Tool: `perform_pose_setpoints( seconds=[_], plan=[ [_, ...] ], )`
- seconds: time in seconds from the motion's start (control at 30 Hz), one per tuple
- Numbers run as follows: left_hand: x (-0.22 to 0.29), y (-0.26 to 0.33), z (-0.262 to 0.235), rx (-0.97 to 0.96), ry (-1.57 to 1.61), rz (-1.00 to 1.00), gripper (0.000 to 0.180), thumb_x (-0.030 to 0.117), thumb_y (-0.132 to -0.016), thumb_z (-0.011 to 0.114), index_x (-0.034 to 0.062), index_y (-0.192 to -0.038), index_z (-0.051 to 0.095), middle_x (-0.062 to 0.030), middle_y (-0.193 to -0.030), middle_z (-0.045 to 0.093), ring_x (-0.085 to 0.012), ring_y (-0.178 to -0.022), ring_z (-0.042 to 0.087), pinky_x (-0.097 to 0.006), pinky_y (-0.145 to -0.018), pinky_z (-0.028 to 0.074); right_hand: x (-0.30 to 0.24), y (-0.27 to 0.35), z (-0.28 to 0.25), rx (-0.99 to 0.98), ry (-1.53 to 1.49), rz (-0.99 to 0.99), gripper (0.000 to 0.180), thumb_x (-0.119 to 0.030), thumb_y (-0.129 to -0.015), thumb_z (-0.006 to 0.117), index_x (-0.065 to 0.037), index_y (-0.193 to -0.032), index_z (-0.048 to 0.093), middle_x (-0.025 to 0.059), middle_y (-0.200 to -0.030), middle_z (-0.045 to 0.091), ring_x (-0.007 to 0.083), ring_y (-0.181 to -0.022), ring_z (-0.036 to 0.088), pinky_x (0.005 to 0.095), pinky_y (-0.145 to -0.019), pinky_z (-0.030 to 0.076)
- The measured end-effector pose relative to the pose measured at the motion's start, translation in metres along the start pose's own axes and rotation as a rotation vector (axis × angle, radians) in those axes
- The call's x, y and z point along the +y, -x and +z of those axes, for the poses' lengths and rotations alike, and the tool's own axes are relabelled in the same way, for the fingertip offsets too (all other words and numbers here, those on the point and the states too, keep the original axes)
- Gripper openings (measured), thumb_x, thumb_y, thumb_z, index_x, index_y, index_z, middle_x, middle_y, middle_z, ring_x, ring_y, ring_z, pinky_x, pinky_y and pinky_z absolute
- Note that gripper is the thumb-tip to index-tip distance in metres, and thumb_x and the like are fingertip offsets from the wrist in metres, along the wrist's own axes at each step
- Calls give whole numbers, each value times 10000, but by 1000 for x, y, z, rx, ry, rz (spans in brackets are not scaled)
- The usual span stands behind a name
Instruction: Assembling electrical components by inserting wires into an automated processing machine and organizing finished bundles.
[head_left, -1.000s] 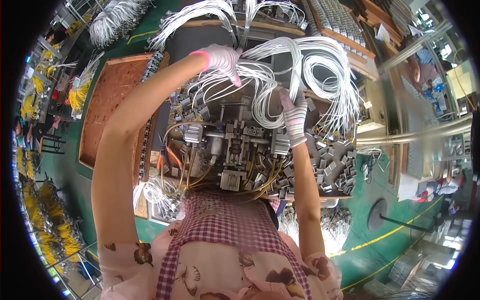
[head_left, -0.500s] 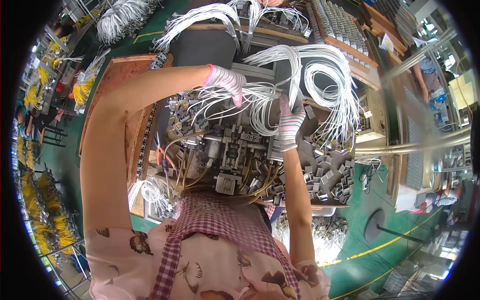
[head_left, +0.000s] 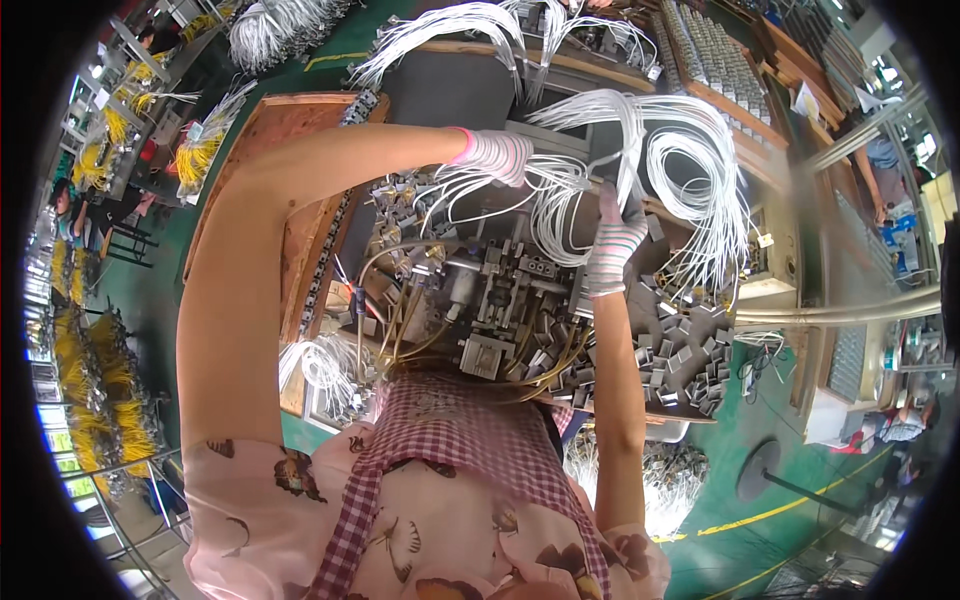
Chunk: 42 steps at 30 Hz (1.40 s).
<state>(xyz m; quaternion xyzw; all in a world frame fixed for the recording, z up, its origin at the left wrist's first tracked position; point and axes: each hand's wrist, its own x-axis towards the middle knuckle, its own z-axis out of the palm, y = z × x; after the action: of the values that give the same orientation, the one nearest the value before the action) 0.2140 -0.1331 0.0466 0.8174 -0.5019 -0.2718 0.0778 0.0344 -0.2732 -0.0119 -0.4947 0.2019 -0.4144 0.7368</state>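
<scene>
My left hand (head_left: 500, 157), in a striped glove with a pink cuff, is closed over the left part of a bundle of white cables (head_left: 563, 178). Loose cable ends fan out to the left below it. To the right, my right hand (head_left: 612, 248), also in a striped glove, has its fingers up against the same bundle and appears to grip it; its fingertips are partly hidden by the cables. A larger looped hank of white cables (head_left: 685, 185) lies just beyond the right hand. Under the bundle stands a metal machine fixture (head_left: 505, 285) with hoses.
Small metal housings (head_left: 680, 355) lie scattered right of the fixture. A wooden tray (head_left: 310, 210) stands at the left under my left arm. More white cables (head_left: 450, 35) hang at the far side, beside a tray of metal parts (head_left: 715, 60). A round-based stand (head_left: 757, 470) is on the floor.
My left hand has shifted slightly right along the cables, and its thumb, which pointed down before, has folded in. My right hand stays at the bundle. The whole view has swung a little.
</scene>
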Motion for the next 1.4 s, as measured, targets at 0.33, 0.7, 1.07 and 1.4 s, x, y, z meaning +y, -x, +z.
perform_pose_setpoints(
  seconds=[0.33,0.7,1.07,1.4],
  plan=[
    [35,46,-69,161,-309,48,221,246,-834,600,78,-928,708,-214,-795,666,-383,-756,650,-442,-681,526,-90,8,50,-122,25,179,196,-280,-866,706,-101,-831,633,-53,-549,459,47,-439,353,223,-430,238],
    [-11,39,-93,175,-562,101,170,196,-828,629,125,-982,618,-163,-732,650,-396,-717,630,-467,-642,495,-39,-7,97,-94,-149,5,208,-230,-849,739,-80,-963,649,-75,-645,524,15,-496,404,199,-435,273],
    [25,46,-85,232,-625,94,133,182,-881,562,79,-936,626,-154,-745,649,-376,-735,635,-457,-627,488,-14,-22,50,-140,-31,-187,483,-297,-872,696,-1,-1212,522,103,-946,615,141,-751,581,231,-621,474],
    [17,49,-69,262,-523,111,172,194,-856,611,60,-963,598,-177,-709,636,-396,-698,630,-485,-620,491,-1,103,80,-752,1331,-546,443,-446,-766,712,-49,-938,616,149,-991,620,321,-829,615,491,-950,370]
  ],
)
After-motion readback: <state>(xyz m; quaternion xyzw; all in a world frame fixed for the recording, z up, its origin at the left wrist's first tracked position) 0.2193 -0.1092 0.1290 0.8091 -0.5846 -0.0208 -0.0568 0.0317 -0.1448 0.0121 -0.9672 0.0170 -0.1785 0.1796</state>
